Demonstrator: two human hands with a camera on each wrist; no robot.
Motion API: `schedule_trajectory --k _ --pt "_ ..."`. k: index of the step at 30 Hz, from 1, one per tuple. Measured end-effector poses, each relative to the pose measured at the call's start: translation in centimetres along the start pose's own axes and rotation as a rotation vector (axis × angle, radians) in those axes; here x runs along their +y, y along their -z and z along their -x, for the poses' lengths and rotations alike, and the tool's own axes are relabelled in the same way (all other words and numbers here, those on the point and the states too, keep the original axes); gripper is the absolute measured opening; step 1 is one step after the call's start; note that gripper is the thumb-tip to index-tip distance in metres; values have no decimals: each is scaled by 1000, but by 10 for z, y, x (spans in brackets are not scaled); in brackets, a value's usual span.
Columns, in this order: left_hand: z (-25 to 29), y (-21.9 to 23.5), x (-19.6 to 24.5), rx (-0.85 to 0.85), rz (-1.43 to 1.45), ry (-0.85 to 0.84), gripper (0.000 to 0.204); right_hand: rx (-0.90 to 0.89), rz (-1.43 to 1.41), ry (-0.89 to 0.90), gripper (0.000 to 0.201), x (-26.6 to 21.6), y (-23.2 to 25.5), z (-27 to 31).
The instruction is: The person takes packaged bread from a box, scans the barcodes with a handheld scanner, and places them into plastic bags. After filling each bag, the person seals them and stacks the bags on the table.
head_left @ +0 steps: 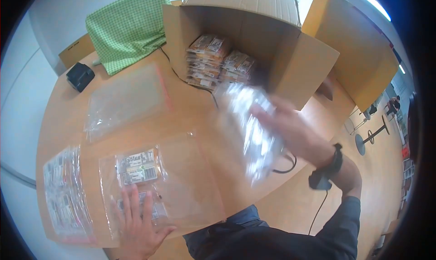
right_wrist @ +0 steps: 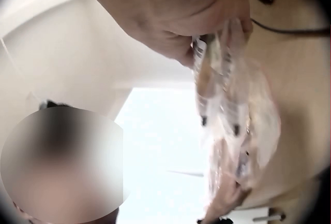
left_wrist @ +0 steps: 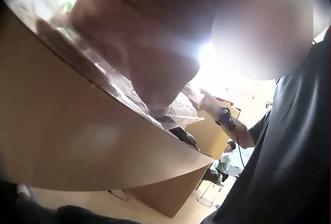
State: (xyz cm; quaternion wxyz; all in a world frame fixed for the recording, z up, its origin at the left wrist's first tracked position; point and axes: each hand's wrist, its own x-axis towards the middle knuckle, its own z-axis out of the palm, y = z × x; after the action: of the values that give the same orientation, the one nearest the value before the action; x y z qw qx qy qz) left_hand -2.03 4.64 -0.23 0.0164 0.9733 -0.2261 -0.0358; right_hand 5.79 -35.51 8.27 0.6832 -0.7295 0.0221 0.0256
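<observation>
My right hand (head_left: pixel 295 130) grips shiny clear-plastic packets (head_left: pixel 250 128) above the table, blurred in the head view. The right wrist view shows these packets (right_wrist: pixel 227 89) hanging from the fingers, with printing on them. Flat on a large clear plastic bag (head_left: pixel 190 183) lies my left hand (head_left: pixel 141 230), fingers straight and spread. Under the bag's film sits a packet with a printed barcode label (head_left: pixel 138 167), and the fingers partly cover a second labelled packet (head_left: pixel 156 210). In the left wrist view, the left hand (left_wrist: pixel 150 53) hides most of the bag.
An open cardboard box (head_left: pixel 313 65) at the back holds stacked labelled packets (head_left: pixel 204 60). Empty clear bags (head_left: pixel 129 101) lie behind the left hand. Filled bags (head_left: pixel 66 196) are at the far left. A black device (head_left: pixel 80 77) and a green checked cloth (head_left: pixel 127 28) stand at the back left.
</observation>
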Motion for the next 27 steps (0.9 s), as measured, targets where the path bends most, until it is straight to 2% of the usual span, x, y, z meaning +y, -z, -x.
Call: schedule_trajectory --k 3,5,6,8,10,11,12,14,15,17,18,19,20,21,23,25,26,27 --pt "11 13 0 27 -117 63 112 332 -165 37 45 -17 48 -59" --pt "20 15 -2 29 -96 215 111 559 -91 35 33 -15 71 -120" --pt "23 13 -4 30 -99 217 111 386 235 392 30 10 101 -142" --pt "26 2 -8 67 131 216 110 194 566 739 29 32 135 -174" --pt "29 -9 -8 71 46 190 109 90 1170 463 71 26 142 -195" --pt "28 -11 -7 73 -44 168 109 94 1175 467 71 29 140 -200" --pt "27 -6 -4 80 -41 168 109 98 1167 534 59 31 132 -203" --pt "24 6 4 233 8 80 79 150 1232 448 56 16 104 -193" --pt "23 6 6 232 14 71 79 155 1238 439 56 14 106 -193" --pt "17 4 11 79 -3 132 107 304 1037 241 48 9 105 -195" --pt "13 2 13 58 4 151 107 415 834 235 41 9 98 -185" --pt "10 -2 15 100 -8 108 106 477 620 301 35 15 84 -177" --pt "6 -3 17 143 -20 76 105 424 437 366 30 11 59 -152" --pt "2 -4 20 111 -8 122 105 276 320 346 27 7 34 -117" --pt "-6 -11 24 197 -89 57 107 -100 396 184 29 28 1 -59" --pt "-13 -12 43 187 -95 77 108 -380 354 13 29 48 -11 -13" --pt "-14 -13 46 213 -103 81 109 -394 342 4 29 46 -20 -6" --pt "-13 -11 46 197 -111 92 109 -349 -3 -298 30 42 -30 0"
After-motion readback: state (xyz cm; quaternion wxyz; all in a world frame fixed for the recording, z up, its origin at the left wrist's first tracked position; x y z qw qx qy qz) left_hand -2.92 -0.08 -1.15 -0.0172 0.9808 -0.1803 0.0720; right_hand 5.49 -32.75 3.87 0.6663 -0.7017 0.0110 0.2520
